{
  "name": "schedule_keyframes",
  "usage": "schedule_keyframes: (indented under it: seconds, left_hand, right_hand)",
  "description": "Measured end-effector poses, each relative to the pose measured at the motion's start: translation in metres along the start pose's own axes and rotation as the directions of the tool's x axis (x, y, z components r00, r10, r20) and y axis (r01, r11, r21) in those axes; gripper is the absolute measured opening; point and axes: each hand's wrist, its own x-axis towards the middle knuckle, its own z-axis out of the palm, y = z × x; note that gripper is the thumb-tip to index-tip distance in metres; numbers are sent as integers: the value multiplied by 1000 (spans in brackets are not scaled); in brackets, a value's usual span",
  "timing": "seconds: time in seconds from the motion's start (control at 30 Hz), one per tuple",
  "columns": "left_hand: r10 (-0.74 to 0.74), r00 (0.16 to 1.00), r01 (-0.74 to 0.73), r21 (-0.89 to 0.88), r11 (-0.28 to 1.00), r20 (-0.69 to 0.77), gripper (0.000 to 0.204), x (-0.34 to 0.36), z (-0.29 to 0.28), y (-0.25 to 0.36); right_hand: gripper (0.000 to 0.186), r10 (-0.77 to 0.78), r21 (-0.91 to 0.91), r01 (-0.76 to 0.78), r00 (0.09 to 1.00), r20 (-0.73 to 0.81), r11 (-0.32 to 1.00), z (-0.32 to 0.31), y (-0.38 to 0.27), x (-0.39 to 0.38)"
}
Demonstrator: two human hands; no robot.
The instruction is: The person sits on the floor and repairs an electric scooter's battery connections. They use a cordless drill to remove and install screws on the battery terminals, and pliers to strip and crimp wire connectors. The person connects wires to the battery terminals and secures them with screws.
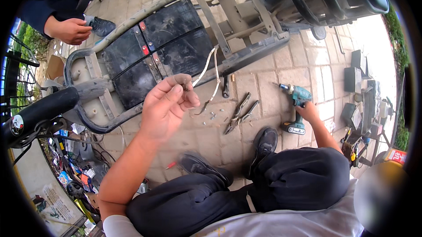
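Note:
My left hand (165,107) is raised over the near edge of a scooter-like frame (92,85), its thumb and fingers pinched together around something small and dark that I cannot make out. A whitish wire (217,72) loops up from beside those fingertips, one end hanging toward the paving. Black batteries (169,21) with red and dark terminals sit side by side in the frame. At the right, my right hand (309,112) is wrapped around the grip of a teal cordless drill (301,95). The drill stands on its battery base, bit pointing to the left.
Pliers (239,115), a wrench (226,86) and several small screws (212,115) lie on the paving (272,83). Another person's hand (72,30) is at the far left. Dark boxes (353,79) stand at right; mixed parts (72,162) pile up at lower left.

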Motion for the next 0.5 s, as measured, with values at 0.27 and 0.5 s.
schedule_keyframes:
  seconds: [0.27, 0.5]
  left_hand:
    - [160, 982, -144, 152, 978, -102, 21, 8, 14, 9]
    - [326, 908, -121, 581, 805, -263, 11, 11, 30, 11]
  right_hand:
    - [71, -854, -420, 849, 451, 259, 321, 52, -150, -30]
    - [37, -837, -457, 889, 269, 476, 26, 101, -164, 4]
